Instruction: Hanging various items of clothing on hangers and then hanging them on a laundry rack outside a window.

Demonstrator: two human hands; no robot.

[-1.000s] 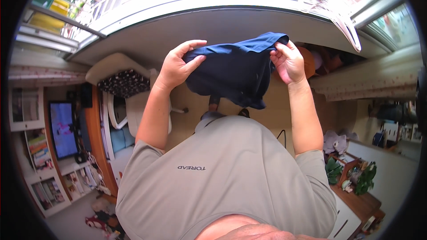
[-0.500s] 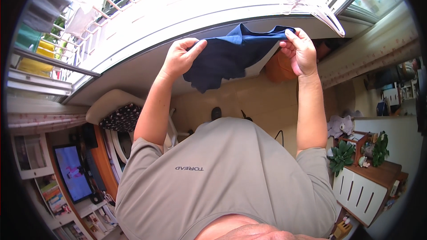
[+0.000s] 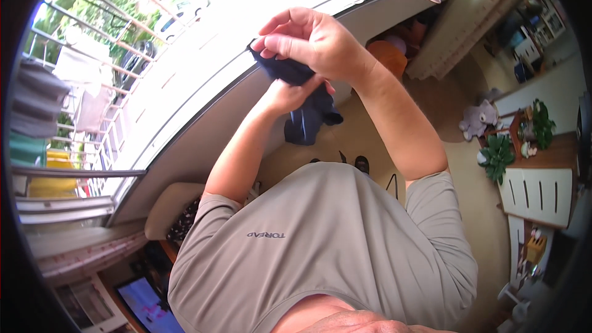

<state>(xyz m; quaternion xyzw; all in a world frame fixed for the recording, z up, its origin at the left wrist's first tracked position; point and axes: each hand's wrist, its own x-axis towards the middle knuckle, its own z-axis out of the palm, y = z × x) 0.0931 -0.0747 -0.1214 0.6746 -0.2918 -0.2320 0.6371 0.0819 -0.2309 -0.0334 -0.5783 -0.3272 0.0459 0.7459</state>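
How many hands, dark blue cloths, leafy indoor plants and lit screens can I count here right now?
Hands: 2 (left hand, right hand)
Dark blue cloth: 1
Leafy indoor plants: 2 (nearer plant, farther plant)
Lit screen: 1
Total: 6

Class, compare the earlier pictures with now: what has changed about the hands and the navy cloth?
The bare right hand has swung left, above the bare left hand in the picture. The navy-blue fabric cloth, earlier spread between them, now hangs bunched. The left hand still holds it; the right's grip is unclear.
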